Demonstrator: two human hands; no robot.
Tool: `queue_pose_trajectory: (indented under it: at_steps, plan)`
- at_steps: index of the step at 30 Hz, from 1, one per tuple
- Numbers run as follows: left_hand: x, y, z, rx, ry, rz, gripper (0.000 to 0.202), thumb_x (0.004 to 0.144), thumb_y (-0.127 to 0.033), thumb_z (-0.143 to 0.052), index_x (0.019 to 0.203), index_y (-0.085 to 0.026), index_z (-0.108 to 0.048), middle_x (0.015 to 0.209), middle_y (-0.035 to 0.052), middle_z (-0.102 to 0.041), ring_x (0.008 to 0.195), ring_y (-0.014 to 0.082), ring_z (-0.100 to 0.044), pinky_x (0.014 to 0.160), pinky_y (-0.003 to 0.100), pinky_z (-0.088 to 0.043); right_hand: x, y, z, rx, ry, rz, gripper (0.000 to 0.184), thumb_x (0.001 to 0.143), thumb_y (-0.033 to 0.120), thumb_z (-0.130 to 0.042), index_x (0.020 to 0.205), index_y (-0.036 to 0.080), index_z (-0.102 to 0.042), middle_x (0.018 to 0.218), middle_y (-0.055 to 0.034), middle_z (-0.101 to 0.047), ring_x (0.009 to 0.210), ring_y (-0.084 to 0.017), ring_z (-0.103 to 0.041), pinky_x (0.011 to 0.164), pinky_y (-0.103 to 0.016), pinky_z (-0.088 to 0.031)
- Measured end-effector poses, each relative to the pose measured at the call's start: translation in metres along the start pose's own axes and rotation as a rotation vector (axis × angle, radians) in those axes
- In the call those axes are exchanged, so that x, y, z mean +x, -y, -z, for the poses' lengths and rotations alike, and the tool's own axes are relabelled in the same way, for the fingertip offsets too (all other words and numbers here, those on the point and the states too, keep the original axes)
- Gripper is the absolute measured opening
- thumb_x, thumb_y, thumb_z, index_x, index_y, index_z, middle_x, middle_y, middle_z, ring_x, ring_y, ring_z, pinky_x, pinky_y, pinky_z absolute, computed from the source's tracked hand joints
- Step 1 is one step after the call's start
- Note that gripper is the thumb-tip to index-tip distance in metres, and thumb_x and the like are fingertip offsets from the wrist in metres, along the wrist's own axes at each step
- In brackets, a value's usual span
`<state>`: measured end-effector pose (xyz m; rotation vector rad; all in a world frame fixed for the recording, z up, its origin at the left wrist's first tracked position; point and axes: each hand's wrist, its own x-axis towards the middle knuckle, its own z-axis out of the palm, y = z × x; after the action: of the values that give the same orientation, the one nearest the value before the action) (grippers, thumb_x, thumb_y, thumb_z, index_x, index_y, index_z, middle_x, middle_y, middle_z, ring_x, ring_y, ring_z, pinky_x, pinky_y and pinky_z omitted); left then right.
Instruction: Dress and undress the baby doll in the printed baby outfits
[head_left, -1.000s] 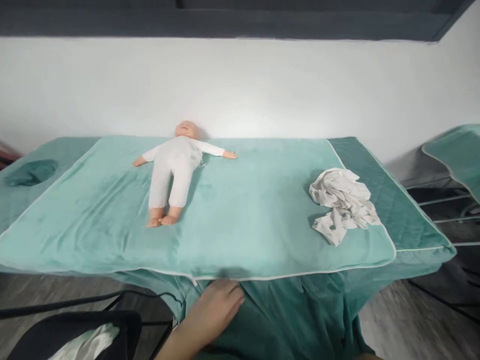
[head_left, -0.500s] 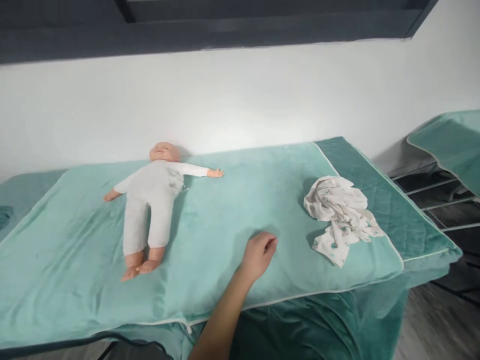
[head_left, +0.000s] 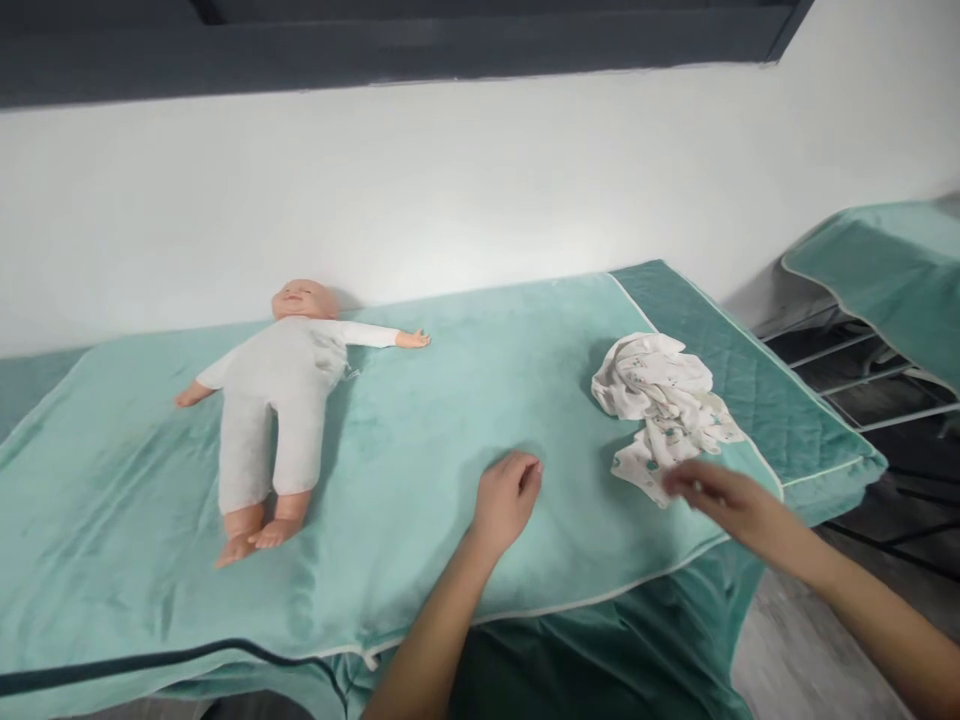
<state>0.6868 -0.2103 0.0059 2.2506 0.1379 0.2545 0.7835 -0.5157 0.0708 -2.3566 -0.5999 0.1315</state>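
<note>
My left hand (head_left: 508, 505) rests on the light green velvet sheet (head_left: 450, 400) with its fingers curled in, and nothing shows in them. My right hand (head_left: 712, 497) hovers at the near side of a crumpled white cloth (head_left: 656, 390) printed with small green figures. Its fingers are loosely bent with a gap to the thumb, and the fingertips are blurred. They overlap the cloth's lower corner in view; whether they touch it I cannot tell. On the left a baby doll (head_left: 281, 380) in white clothing lies on its back, arms spread, feet towards me.
A darker green quilted cover (head_left: 735, 360) shows at the bed's right end. Beyond it stands a metal rack (head_left: 862, 360) with green fabric (head_left: 892, 270). A white wall (head_left: 450, 190) runs behind the bed. A dark cord or strap (head_left: 187, 652) crosses the near left edge.
My right hand has come into view from the right, to the cloth's near corner. My left hand stays curled on the sheet. The view has shifted slightly right.
</note>
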Motion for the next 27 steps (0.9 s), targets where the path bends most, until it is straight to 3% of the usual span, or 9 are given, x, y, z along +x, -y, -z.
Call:
queue_pose_trajectory:
  at_steps: [1,3,5,9,15,17,20,23,27]
  plan:
    - [0.004,-0.001,-0.002,0.026,-0.008,0.028,0.026,0.100,-0.032,-0.047,0.091,-0.019,-0.068,0.080,0.0028,-0.068,0.072,0.0153,-0.059,0.070,0.028,-0.041,0.019,-0.001,0.001,-0.011,0.025,0.047,0.038,0.095,0.059,-0.055,0.108,0.026,-0.071,0.105,-0.0073,-0.073,0.084,-0.024,-0.070,0.073,-0.037,-0.058]
    - [0.015,-0.004,-0.005,0.095,-0.008,0.063,0.025,0.100,-0.032,-0.048,0.094,-0.019,-0.069,0.083,0.0037,-0.070,0.076,0.0165,-0.061,0.071,0.028,-0.041,0.056,-0.004,-0.002,-0.187,-0.206,0.180,0.054,0.092,0.056,-0.059,0.133,0.022,-0.059,0.134,-0.0142,-0.063,0.120,-0.033,-0.061,0.100,-0.049,-0.050]
    - [0.030,-0.007,-0.010,0.172,0.020,0.046,0.026,0.101,-0.033,-0.047,0.096,-0.020,-0.069,0.089,0.0052,-0.072,0.080,0.0180,-0.063,0.072,0.029,-0.040,0.089,-0.011,-0.012,-0.385,-0.343,0.117,0.070,0.087,0.056,-0.063,0.144,0.018,-0.049,0.150,-0.0195,-0.049,0.140,-0.041,-0.043,0.111,-0.060,-0.037]
    - [0.068,-0.015,-0.027,0.280,0.047,0.000,0.034,0.104,-0.038,-0.042,0.102,-0.019,-0.070,0.097,0.0083,-0.073,0.087,0.0204,-0.065,0.075,0.030,-0.041,0.121,-0.033,-0.044,-0.407,-0.396,-0.175,0.071,0.085,0.054,-0.063,0.140,0.012,-0.049,0.136,-0.0231,-0.059,0.125,-0.040,-0.054,0.105,-0.059,-0.040]
    - [0.114,-0.030,-0.052,0.290,0.011,0.018,0.056,0.101,-0.060,-0.037,0.114,-0.017,-0.071,0.110,0.0145,-0.072,0.095,0.0258,-0.067,0.081,0.035,-0.045,0.113,-0.041,-0.057,-0.156,-0.530,-0.093,0.057,0.082,0.046,-0.059,0.130,0.016,-0.055,0.122,-0.0178,-0.065,0.109,-0.035,-0.061,0.093,-0.049,-0.048]
    - [0.123,-0.029,-0.053,0.141,0.022,0.026,0.056,0.100,-0.061,-0.038,0.114,-0.018,-0.072,0.107,0.0131,-0.074,0.096,0.0268,-0.068,0.086,0.037,-0.046,0.113,-0.028,-0.060,0.013,-0.585,-0.080,0.057,0.079,0.048,-0.061,0.127,0.017,-0.055,0.116,-0.0152,-0.067,0.104,-0.033,-0.062,0.093,-0.048,-0.049]
    - [0.129,-0.021,-0.048,-0.316,0.009,0.089,0.050,0.098,-0.057,-0.047,0.105,-0.016,-0.075,0.091,0.0104,-0.075,0.095,0.0277,-0.069,0.090,0.040,-0.048,0.121,0.004,-0.076,0.210,-0.545,0.033,0.054,0.078,0.046,-0.063,0.123,0.018,-0.055,0.114,-0.0123,-0.067,0.103,-0.030,-0.062,0.095,-0.048,-0.049]
    - [0.127,-0.010,-0.032,-0.668,-0.109,0.122,0.052,0.100,-0.055,-0.041,0.115,-0.014,-0.072,0.109,0.0110,-0.076,0.113,0.0270,-0.067,0.097,0.038,-0.051,0.134,0.045,-0.103,0.294,-0.355,0.169,0.054,0.079,0.041,-0.066,0.127,0.019,-0.053,0.119,-0.0125,-0.065,0.108,-0.031,-0.062,0.099,-0.050,-0.048]
    - [0.111,0.017,0.013,-1.190,-0.249,0.224,0.055,0.096,-0.063,-0.047,0.122,-0.019,-0.067,0.126,0.0090,-0.071,0.126,0.0249,-0.063,0.105,0.035,-0.051,0.154,0.093,-0.144,0.342,-0.056,0.328,0.056,0.083,0.042,-0.069,0.132,0.021,-0.052,0.131,-0.0120,-0.061,0.122,-0.032,-0.058,0.107,-0.050,-0.044]
